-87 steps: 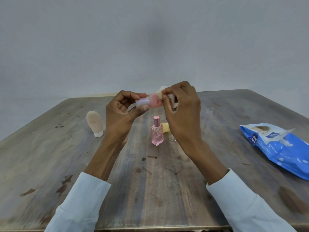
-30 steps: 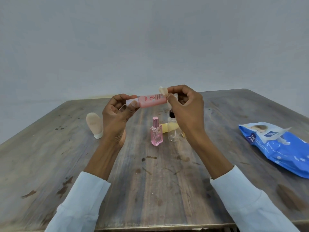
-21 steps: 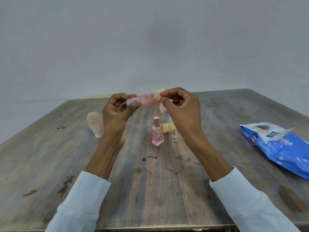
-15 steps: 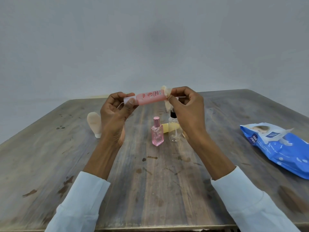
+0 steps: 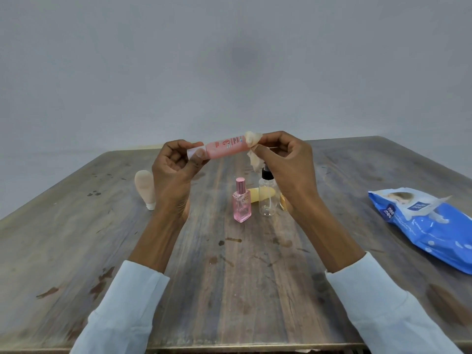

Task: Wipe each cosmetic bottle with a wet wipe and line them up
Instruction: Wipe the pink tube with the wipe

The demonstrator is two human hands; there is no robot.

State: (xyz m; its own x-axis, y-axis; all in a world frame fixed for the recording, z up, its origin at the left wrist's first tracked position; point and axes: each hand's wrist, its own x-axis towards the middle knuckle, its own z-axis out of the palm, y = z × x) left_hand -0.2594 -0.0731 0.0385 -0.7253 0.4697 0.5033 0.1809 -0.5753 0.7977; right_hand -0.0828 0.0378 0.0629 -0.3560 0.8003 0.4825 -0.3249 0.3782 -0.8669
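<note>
Above the table, in the head view, two hands hold a pink tube up in the air, lying sideways. The left hand pinches the white cap end with curled fingers and thumb. The right hand pinches a crumpled wet wipe round the other end of the tube, fingers curled tight. So this tube is being wiped right now and is not put down yet.

Down on the table, a pink glass bottle and a clear bottle with a black top stand close side by side, like the start of a row. A small amber bottle peeks out behind the right wrist. A yellow tube lies behind them. A beige tube stands alone, far to the left. I cannot tell which of these are wiped. The blue pack of wipes lies at the right.
</note>
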